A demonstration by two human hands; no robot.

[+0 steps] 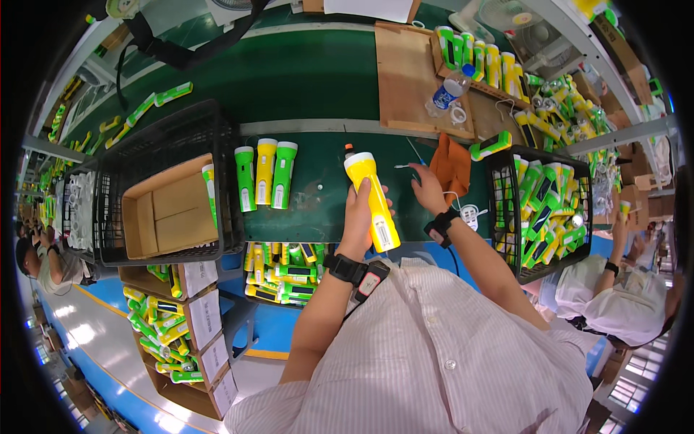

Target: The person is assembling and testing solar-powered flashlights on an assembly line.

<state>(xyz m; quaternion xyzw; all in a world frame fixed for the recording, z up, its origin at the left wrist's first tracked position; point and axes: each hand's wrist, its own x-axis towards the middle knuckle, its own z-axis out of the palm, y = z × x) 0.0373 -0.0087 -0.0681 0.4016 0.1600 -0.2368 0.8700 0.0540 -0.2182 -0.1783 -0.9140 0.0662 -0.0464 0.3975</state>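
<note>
A yellow flashlight (374, 206) with a white head rim lies in my left hand (357, 217), the fingers wrapped round its body and its head pointing away from me. To the right, my right hand (428, 189) is over the green bench with thumb and index finger apart. A small thin white piece (402, 167) is by its index fingertip; whether they touch is hard to tell. Beside this hand lie an orange-brown cloth (451, 166) and a white cabled device (470, 215). Two green flashlights (284, 175) flank a yellow flashlight (264, 173) on the left of the bench.
At left, a black crate (230, 145) holds a cardboard box (148, 242). Another black crate (538, 271), full of flashlights, stands at right. A plastic bottle (447, 94) is on the wooden board (405, 79). Cartons of flashlights (160, 318) stand below left. Other people are on both sides.
</note>
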